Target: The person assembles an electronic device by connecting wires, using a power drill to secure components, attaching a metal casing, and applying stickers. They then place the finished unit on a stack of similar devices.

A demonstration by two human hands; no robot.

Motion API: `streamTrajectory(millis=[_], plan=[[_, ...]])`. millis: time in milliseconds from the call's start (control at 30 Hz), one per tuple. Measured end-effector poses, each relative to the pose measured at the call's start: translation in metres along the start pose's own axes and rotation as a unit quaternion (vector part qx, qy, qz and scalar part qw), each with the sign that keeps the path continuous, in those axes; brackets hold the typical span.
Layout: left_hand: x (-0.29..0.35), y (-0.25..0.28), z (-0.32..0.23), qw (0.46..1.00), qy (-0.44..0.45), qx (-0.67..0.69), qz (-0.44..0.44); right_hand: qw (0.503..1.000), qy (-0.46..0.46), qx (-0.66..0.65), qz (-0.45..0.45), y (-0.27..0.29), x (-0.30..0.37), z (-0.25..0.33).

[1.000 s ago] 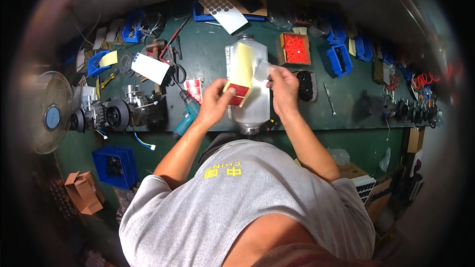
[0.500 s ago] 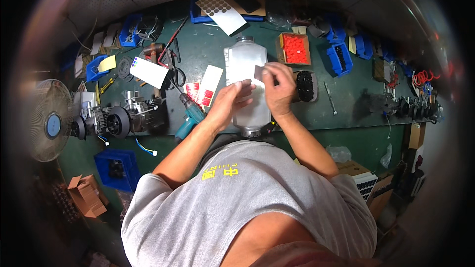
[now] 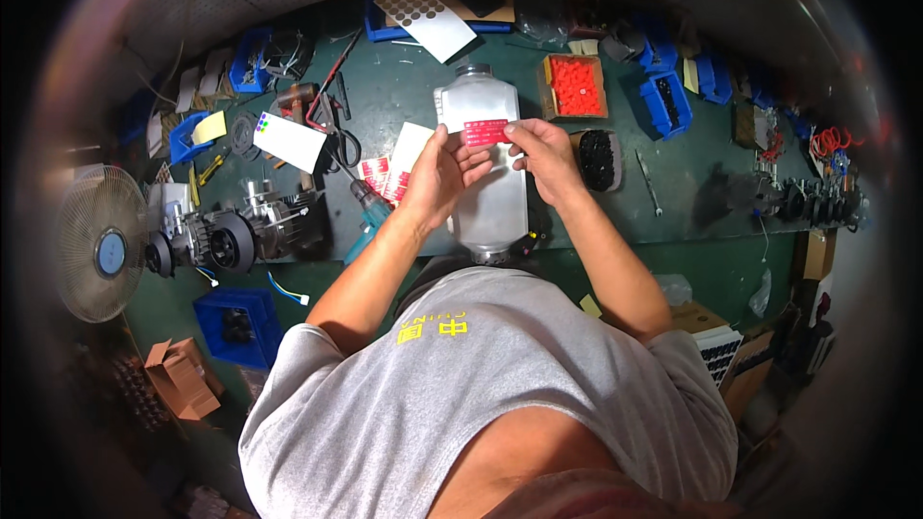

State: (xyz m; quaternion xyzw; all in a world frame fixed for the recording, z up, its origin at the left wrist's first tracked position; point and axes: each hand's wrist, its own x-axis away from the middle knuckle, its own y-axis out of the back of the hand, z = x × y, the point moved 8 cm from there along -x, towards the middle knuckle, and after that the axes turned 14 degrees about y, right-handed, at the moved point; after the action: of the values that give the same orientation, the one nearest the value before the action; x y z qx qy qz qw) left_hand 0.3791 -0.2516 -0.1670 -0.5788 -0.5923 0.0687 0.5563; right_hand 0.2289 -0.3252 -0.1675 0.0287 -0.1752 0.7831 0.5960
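Observation:
A silver metal housing (image 3: 486, 204) with a narrow neck at each end lies lengthwise before me on the green bench. Above its upper half, my right hand (image 3: 546, 156) pinches the right edge of a small red label (image 3: 484, 133), its printed face turned up. My left hand (image 3: 439, 178) is at the housing's left side, palm turned inward and fingers apart, close to the label's left edge. Whether those fingertips touch the label is hard to make out. Left of this hand are sheets of red labels (image 3: 376, 174) with a pale backing sheet.
A teal power drill (image 3: 369, 221) lies by my left forearm, near motor units (image 3: 236, 235) and a fan (image 3: 108, 252). Right of the housing stand a box of red caps (image 3: 574, 86) and a black-filled container (image 3: 598, 160). A wrench (image 3: 650, 185) lies farther right; blue bins line the back.
The label has turned from its dull side to its red face. My left hand has opened with its palm showing more; my right hand still pinches the label.

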Motion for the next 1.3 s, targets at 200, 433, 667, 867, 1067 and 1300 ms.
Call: streamTrajectory(millis=[200, 433, 667, 867, 1067, 1300], plan=[[-0.006, 0.006, -0.018, 0.97, -0.085, -0.196, -0.117, 0.999, 0.013, 0.039, 0.006, 0.004, -0.013, 0.004], [-0.024, 0.025, -0.033, 0.918, -0.127, -0.303, -0.221, 0.997, 0.027, 0.067, -0.01, 0.009, -0.029, -0.003], [-0.049, 0.026, -0.06, 0.806, -0.226, -0.447, -0.316, 0.96, 0.158, 0.226, -0.042, 0.016, -0.072, -0.014], [-0.056, 0.017, -0.074, 0.715, -0.222, -0.537, -0.389, 0.932, 0.18, 0.309, -0.056, 0.018, -0.093, -0.023], [-0.056, 0.015, -0.077, 0.71, -0.224, -0.543, -0.389, 0.922, 0.172, 0.342, -0.055, 0.015, -0.094, -0.017], [-0.058, 0.015, -0.078, 0.715, -0.215, -0.54, -0.387, 0.924, 0.167, 0.339, -0.062, 0.015, -0.093, -0.014]])
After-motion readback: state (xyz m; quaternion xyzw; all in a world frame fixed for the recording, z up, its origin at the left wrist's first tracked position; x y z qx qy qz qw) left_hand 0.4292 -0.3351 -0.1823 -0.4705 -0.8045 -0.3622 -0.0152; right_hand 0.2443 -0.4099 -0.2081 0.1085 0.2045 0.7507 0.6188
